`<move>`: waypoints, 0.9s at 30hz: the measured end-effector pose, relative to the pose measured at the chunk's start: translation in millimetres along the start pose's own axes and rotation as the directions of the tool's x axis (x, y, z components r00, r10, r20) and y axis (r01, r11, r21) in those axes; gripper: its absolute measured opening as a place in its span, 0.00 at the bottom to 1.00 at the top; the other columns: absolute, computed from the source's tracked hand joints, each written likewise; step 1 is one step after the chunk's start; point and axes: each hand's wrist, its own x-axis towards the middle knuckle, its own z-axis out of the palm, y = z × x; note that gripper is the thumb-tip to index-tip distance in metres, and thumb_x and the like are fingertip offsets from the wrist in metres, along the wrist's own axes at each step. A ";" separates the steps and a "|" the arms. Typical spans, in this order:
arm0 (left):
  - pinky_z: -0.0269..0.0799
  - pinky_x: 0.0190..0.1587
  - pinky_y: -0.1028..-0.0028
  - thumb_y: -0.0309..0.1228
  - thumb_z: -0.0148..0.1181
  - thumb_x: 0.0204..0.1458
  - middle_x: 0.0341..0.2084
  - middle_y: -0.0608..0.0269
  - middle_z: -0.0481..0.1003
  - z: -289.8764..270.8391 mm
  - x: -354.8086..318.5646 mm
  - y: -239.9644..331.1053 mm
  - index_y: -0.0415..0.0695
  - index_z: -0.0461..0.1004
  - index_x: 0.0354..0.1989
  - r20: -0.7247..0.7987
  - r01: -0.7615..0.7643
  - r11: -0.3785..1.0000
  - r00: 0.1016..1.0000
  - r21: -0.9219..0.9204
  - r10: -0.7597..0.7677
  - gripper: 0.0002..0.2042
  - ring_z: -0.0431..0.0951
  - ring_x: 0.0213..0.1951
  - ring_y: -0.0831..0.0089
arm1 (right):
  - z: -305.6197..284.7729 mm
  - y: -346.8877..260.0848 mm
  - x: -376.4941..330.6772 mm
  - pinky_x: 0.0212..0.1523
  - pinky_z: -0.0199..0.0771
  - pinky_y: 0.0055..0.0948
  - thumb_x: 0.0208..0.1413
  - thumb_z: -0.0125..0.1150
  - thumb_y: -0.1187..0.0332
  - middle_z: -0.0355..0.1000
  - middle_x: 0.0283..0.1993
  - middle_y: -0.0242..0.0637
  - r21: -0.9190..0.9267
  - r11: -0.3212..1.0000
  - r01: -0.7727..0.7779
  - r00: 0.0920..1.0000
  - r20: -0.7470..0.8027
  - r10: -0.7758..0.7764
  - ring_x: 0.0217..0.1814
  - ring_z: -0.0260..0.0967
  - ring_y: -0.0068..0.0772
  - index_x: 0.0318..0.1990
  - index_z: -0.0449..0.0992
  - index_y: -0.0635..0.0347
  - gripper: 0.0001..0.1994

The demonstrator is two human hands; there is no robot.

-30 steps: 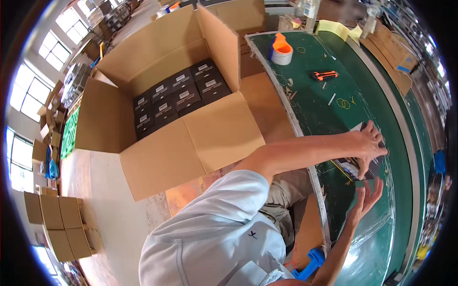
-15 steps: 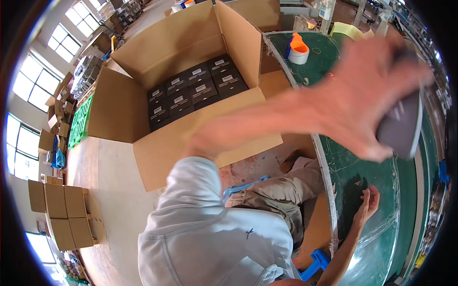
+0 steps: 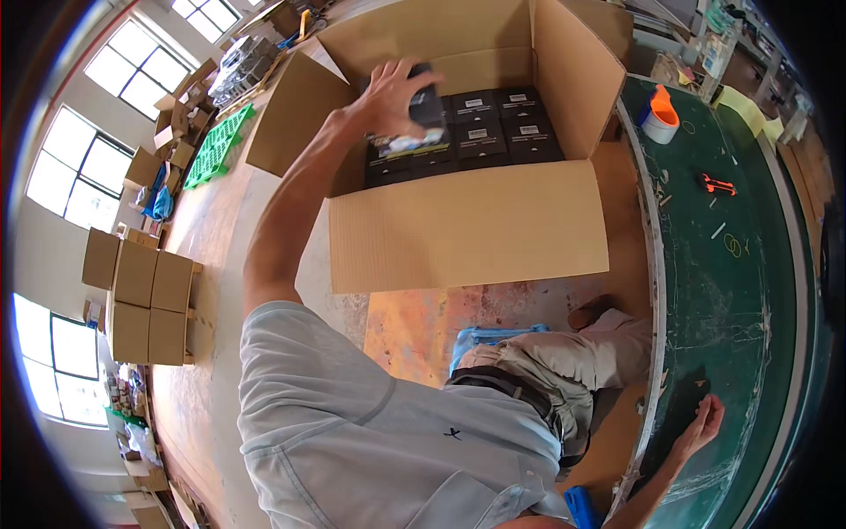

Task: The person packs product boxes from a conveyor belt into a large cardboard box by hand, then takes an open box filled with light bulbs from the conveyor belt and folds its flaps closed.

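Observation:
My left hand (image 3: pixel 388 101) is over the left part of a large open carton (image 3: pixel 467 234). Its fingers and thumb grip a small black box (image 3: pixel 425 108), held tilted above the packed boxes. Rows of similar black boxes (image 3: pixel 480 137) with white labels fill the visible part of the carton. Some at the left are hidden behind my hand and the held box. At the lower right, my right hand (image 3: pixel 702 425) is over the green tabletop (image 3: pixel 714 344), fingers loosely bent and apart, with nothing visible in them.
On the green table are an orange and white cup-like container (image 3: pixel 660 119), an orange and black tool (image 3: pixel 716 184) and rubber bands (image 3: pixel 732 245). Stacked cartons (image 3: pixel 150 304) and a green pallet (image 3: pixel 218 147) stand at the left. A blue stool (image 3: pixel 493 336) is by my legs.
My left hand has swung from above the table at the right to over the carton, carrying the black box. The view has shifted. My right hand stays by the table.

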 end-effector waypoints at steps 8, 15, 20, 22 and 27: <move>0.49 0.75 0.48 0.46 0.79 0.34 0.75 0.47 0.54 38.1 -72.6 -30.0 0.62 0.71 0.66 0.597 0.366 0.931 0.742 0.019 -0.304 0.43 0.53 0.75 0.46 | 4.0 -12.4 -3.7 0.42 0.66 0.22 0.69 0.63 0.64 0.74 0.41 0.26 0.000 1.000 0.002 1.000 -0.008 -0.002 0.40 0.66 0.18 0.47 0.80 0.61 0.10; 0.59 0.70 0.50 0.57 0.51 0.63 0.68 0.48 0.65 104.7 -67.3 -83.9 0.55 0.69 0.67 0.645 0.619 0.775 0.645 -0.127 -0.409 0.28 0.65 0.69 0.46 | 6.9 -18.1 -3.5 0.42 0.66 0.23 0.68 0.63 0.64 0.74 0.39 0.27 -0.010 1.000 -0.003 0.999 -0.041 0.002 0.40 0.67 0.18 0.47 0.80 0.62 0.10; 0.64 0.67 0.51 0.49 0.59 0.60 0.68 0.45 0.67 111.0 -58.7 -83.3 0.52 0.65 0.69 0.771 0.762 0.617 0.509 -0.197 -0.382 0.30 0.65 0.70 0.46 | 9.2 -32.3 -6.0 0.40 0.65 0.22 0.69 0.63 0.64 0.72 0.38 0.26 -0.021 1.000 0.001 0.995 -0.101 -0.003 0.38 0.64 0.17 0.45 0.80 0.61 0.09; 0.67 0.65 0.50 0.48 0.61 0.57 0.67 0.48 0.69 109.4 -82.1 -104.4 0.48 0.67 0.68 0.689 0.724 0.682 0.547 -0.104 -0.475 0.31 0.68 0.68 0.45 | 20.9 -36.0 -1.8 0.39 0.64 0.21 0.69 0.63 0.63 0.71 0.36 0.26 0.028 1.000 -0.008 0.999 -0.031 0.009 0.37 0.64 0.17 0.44 0.79 0.61 0.10; 0.76 0.56 0.55 0.42 0.67 0.56 0.53 0.52 0.80 83.3 -35.2 3.0 0.45 0.75 0.58 -0.019 0.226 0.974 0.974 0.001 -0.226 0.24 0.80 0.56 0.54 | 10.2 -33.8 -7.4 0.38 0.63 0.21 0.69 0.63 0.63 0.70 0.34 0.24 0.097 0.995 -0.031 0.999 -0.040 0.035 0.36 0.63 0.16 0.43 0.79 0.61 0.10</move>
